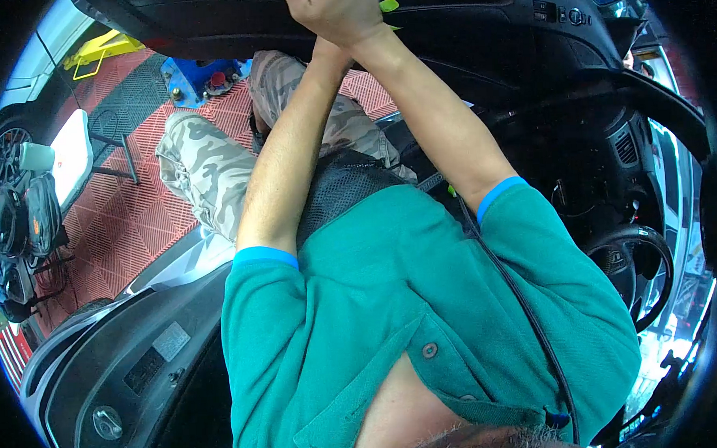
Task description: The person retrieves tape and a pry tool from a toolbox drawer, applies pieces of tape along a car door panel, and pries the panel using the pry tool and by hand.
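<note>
My right hand (335, 10) is at the top edge of the view, in front of the black door panel (463, 43). Its fingers look curled into a fist, and the frame's edge cuts part of them off; whatever they may hold does not show. My left forearm (287, 159) reaches up to the same spot, its wrist crossing behind the right wrist. That hand is hidden, so its fingers do not show. Small bright yellow-green pieces (389, 4) stick out beside my right wrist, against the door panel.
A steering wheel (637, 273) and dashboard are on the right. Door switches (560, 15) sit at the upper right. On the left are a white folding table (73, 155), dark bags (27, 220) and red floor tiles (137, 208). A blue metal object (195, 81) stands beyond my legs.
</note>
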Demonstrator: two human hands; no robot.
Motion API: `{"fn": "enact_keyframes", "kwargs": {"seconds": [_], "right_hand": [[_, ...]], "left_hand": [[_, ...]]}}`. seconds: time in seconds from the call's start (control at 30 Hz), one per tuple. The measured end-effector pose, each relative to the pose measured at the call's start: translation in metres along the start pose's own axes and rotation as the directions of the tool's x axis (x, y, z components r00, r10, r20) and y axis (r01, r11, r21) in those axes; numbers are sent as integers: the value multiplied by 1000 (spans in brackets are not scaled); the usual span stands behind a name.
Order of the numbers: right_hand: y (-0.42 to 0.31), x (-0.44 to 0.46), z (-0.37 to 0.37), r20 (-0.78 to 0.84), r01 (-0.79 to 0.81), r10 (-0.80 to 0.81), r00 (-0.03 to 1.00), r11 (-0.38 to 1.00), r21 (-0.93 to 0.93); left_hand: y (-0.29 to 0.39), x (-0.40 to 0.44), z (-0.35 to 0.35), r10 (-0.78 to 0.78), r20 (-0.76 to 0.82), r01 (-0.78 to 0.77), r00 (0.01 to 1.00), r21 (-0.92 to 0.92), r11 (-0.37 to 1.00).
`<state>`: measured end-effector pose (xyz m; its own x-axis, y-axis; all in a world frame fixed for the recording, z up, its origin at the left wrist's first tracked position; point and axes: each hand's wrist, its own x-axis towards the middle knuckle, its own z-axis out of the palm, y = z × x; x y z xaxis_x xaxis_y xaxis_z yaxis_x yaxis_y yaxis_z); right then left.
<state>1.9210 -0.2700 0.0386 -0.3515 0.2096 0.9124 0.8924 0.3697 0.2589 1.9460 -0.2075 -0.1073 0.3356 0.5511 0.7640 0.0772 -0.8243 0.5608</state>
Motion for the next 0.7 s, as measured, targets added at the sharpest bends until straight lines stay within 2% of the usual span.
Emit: {"fn": "enact_keyframes", "kwargs": {"seconds": [0.07, 0.17, 0.27, 0.37, 0.47, 0.7], "right_hand": [[-2, -7, -11, -7, -131, 134, 991, 975, 179], [1, -12, -23, 49, -177, 170, 984, 963, 204], [2, -11, -26, 40, -176, 171, 984, 966, 190], [5, -9, -30, 98, -106, 93, 991, 985, 136], [8, -9, -33, 113, -168, 151, 982, 973, 159], [10, -2, -19, 106, -145, 137, 985, 986, 79]], "left_hand": [[0, 2, 0, 2, 0, -2, 1000, 0, 1000], [0, 2, 1, 3, 4, -3, 1000, 3, 1000], [0, 3, 0, 5, 12, -5, 1000, 11, 1000], [-3, 3, 0, 10, 15, -11, 1000, 20, 1000], [-4, 2, 3, 11, 16, -12, 1000, 24, 1000], [-7, 2, 2, 7, 29, -8, 1000, 29, 1000]]}}
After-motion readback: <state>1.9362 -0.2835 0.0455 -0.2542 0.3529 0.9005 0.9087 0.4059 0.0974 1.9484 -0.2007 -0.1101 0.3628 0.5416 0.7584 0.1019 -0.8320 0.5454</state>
